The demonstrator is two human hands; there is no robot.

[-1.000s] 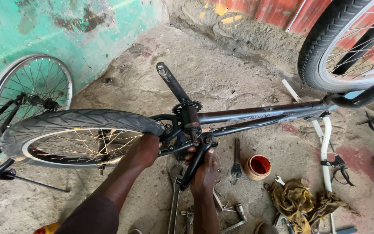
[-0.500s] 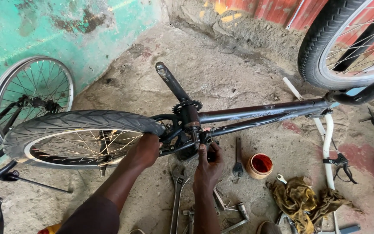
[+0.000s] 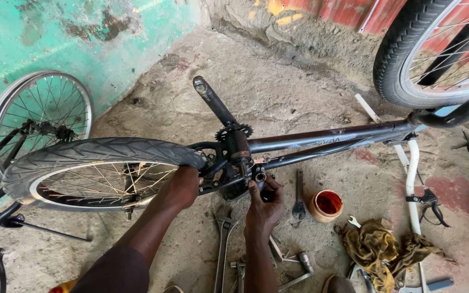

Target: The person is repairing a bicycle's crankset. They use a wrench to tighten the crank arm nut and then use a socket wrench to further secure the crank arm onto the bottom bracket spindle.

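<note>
left hand (image 3: 183, 187): clamped on bike frame (image 3: 321, 138) by back tyre (image 3: 99, 153) | right hand (image 3: 264, 203): fingers pinched, maybe on crank bolt (image 3: 259, 175) | wrench (image 3: 222, 239): on floor below

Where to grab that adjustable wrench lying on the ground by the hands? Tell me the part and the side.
Take the adjustable wrench by its long bare handle, coming from above with fingers across its width. It lies flat on the concrete, jaw end toward the bicycle frame, and the handle runs back toward the person, beside the right hand.

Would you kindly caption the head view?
Left hand steadies the bicycle frame while right hand works at the crank.
</note>
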